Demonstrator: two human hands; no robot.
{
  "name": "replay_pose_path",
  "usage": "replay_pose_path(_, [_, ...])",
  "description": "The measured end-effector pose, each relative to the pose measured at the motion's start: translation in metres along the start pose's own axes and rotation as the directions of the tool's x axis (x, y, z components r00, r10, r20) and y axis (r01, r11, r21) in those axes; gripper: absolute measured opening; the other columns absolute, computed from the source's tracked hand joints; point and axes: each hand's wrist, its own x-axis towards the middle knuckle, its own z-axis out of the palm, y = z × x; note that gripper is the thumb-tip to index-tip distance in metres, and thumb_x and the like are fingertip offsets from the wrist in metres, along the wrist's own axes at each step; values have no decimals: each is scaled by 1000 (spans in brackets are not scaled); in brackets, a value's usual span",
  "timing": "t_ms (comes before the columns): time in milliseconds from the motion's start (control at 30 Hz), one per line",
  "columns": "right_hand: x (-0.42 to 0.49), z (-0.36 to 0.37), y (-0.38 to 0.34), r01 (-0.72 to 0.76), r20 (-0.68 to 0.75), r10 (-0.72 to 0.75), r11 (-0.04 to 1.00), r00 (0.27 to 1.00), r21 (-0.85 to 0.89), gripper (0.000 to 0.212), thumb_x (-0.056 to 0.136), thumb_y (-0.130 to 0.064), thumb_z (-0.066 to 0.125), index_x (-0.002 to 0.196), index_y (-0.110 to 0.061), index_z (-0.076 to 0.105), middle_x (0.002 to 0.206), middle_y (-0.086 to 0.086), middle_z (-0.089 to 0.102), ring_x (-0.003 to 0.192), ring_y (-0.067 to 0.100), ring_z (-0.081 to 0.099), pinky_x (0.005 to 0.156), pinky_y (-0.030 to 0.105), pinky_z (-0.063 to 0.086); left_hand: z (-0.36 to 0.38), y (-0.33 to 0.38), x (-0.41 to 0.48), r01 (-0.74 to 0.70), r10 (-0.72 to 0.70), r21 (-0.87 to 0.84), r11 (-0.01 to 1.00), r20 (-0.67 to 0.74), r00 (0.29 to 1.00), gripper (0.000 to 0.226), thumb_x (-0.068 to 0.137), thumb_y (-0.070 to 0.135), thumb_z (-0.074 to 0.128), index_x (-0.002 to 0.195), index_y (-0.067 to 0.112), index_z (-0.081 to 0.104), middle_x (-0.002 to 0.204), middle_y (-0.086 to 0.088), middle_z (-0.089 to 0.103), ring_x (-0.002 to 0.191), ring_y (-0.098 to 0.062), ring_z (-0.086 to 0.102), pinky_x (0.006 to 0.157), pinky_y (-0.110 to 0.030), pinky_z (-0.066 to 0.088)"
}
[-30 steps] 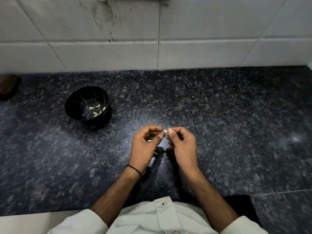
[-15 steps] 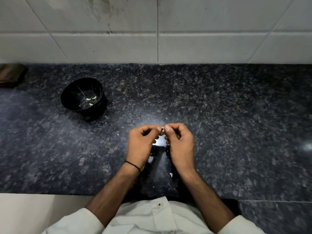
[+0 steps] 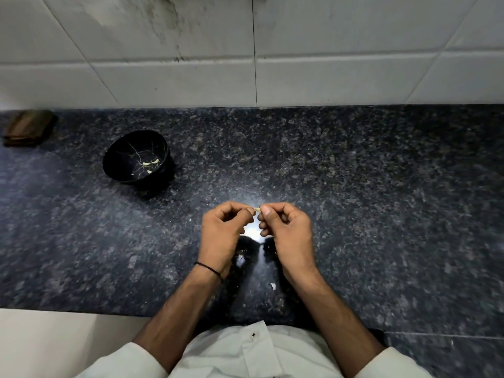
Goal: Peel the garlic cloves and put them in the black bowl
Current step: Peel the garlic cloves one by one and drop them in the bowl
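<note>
Both grips pinching garlic clove [image 3: 257,208] — left hand [image 3: 222,237], right hand [image 3: 289,236] (peeled cloves [image 3: 148,164] in black bowl [image 3: 117,159]).

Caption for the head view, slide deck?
Left hand and right hand pinch a garlic clove above the granite counter; black bowl at left holds peeled cloves.

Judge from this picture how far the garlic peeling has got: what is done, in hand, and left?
Done: a few peeled cloves lie in the black bowl; skin scraps lie on the counter. In hand: the left hand and right hand pinch one garlic clove between them. Left: finish it and drop it in the bowl; no other unpeeled cloves show.
</note>
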Motion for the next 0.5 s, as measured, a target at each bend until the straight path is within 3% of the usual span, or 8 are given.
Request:
replay_pose_path(233, [3, -4, -1, 45, -19, -46, 997, 999, -66, 6, 97, -10, 65, 96, -6, 69, 75, -1, 71, 64, 5, 63, 59, 18, 49, -2, 0, -3, -30, 26, 60, 998, 76, 997, 10, 90, 11, 68, 88, 6, 76, 80, -6, 75, 71, -8, 63, 64, -24, 50])
replay_pose_path(500, [4, -8, -7, 112, 23, -109, 985, 994, -130, 6, 96, -9, 66, 93, -11, 70, 79, -3, 72, 68, 5, 65, 61, 17, 51, -2, 2, 0, -52, 46, 87, 995, 70, 997, 8, 88, 12, 72, 84, 8, 77, 76, -7, 74, 66, -7, 62, 60, -18, 48])
